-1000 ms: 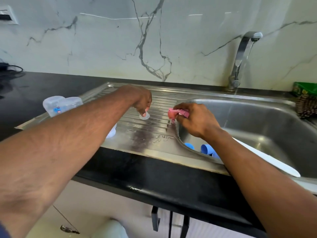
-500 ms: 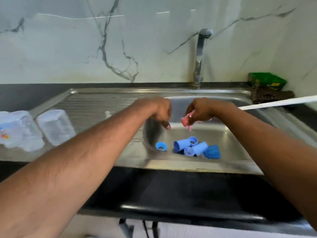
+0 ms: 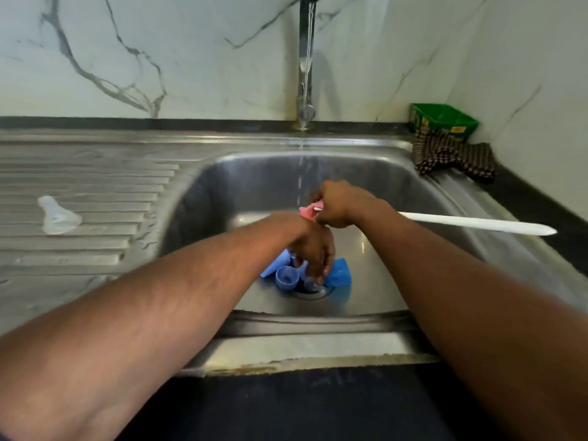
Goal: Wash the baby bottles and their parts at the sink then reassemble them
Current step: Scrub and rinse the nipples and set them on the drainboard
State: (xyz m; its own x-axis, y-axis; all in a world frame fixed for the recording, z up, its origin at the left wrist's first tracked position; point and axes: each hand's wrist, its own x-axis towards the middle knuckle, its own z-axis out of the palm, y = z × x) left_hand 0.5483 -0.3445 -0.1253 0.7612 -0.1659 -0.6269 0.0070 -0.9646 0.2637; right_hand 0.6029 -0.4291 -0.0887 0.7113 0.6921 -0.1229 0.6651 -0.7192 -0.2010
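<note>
Baby bottle parts (image 3: pixel 288 273), all blue, lay heaped over the drain at the middle of the sink (image 3: pixel 413 198) floor: rings, a small cup-shaped cap and a darker blue piece at the right of the heap. Half a second before, both hands had hovered above the basin's left rim with that heap untouched below them; by this moment the left hand (image 3: pixel 313 249) had dropped onto the heap and the right hand (image 3: pixel 339 203) had shifted under the tap (image 3: pixel 306 58), whose thin stream fell just left of its knuckles. A second before, the left hand had been out on the draining board setting down a clear teat (image 3: pixel 57 216); that teat lay alone on the ridges near the board's left edge, well apart from the basin.

The left hand pointed downward, fingers bunched and curled among the blue pieces, touching them; whether it actually gripped one could not be told. The right hand was closed tight around the pink head of a bottle brush (image 3: pixel 477 223), whose long white handle stuck out rightward over the sink's right rim. A brown striped cloth (image 3: pixel 451 155) sat at the sink's far right corner, touching a green box (image 3: pixel 444 120) behind it.
</note>
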